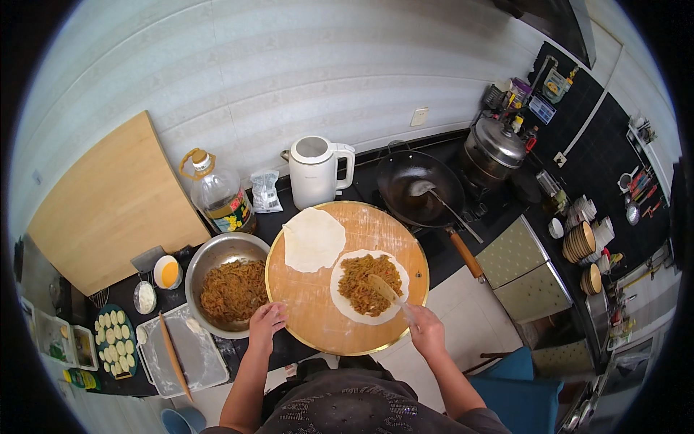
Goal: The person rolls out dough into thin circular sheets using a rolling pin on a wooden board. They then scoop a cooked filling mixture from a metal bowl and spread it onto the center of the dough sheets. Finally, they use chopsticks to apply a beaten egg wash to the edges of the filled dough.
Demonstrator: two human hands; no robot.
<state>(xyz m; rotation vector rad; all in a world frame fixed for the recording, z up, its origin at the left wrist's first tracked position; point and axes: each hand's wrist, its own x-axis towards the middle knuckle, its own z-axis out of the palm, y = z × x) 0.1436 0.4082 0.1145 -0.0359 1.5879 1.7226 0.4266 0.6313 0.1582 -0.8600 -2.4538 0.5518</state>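
My right hand (425, 327) grips the handle of a pale serving spoon (383, 288). The spoon's head presses into a brown shredded filling (365, 278) spread over a round sheet of dough (349, 309). This dough lies on a round wooden board (311, 293) with a floury surface. A second, bare dough sheet (313, 240) rests behind it to the left. At the board's left edge is my left hand (267, 322), fingers apart and holding nothing. Just beyond that hand stands a steel bowl (199, 267) with more of the shredded filling.
A white kettle (312, 177) and an oil bottle (223, 199) stand behind. At right are a wok (412, 170) with a spatula and a lidded pot (497, 145). A floured tray (191, 354) with a rolling pin (172, 347) and a plate of dough pieces (116, 340) lie left.
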